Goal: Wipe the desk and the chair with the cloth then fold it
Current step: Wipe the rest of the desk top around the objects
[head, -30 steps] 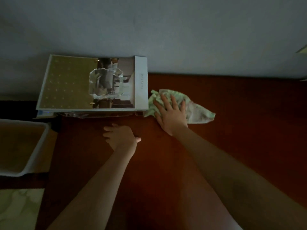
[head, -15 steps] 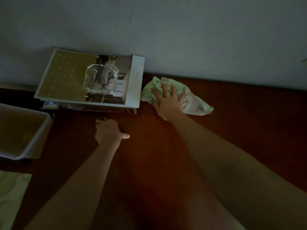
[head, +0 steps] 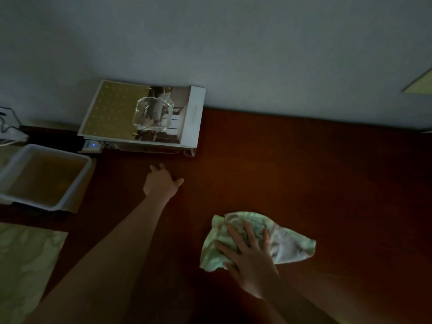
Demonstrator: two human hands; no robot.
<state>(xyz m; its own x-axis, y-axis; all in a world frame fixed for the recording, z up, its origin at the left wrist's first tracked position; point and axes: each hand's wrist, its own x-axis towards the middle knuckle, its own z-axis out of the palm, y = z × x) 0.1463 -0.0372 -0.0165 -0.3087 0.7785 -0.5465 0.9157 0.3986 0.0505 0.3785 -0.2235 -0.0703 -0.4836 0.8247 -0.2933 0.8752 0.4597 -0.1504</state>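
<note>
- The right hand (head: 251,258) lies flat on the cloth (head: 289,244). Its fingers (head: 247,235) are straight and spread apart, pressing the cloth down onto the desk (head: 315,171).
- The cloth is a crumpled, pale green patterned piece. It sits under those fingers and spills out past them on both sides, with the largest loose part lying beyond the little finger.
- The left hand (head: 161,183) rests on the bare desk, well apart from the cloth. Its fingers point toward the wall, look loosely bent and hold nothing, and the thumb sticks out toward the right hand.
- Just beyond the left fingertips a large book (head: 112,113) lies on top of a stack against the wall, with a clear glass dish (head: 153,113) on its cover.
- Off to the outer side of the left fingers sits a white tub (head: 14,166).
</note>
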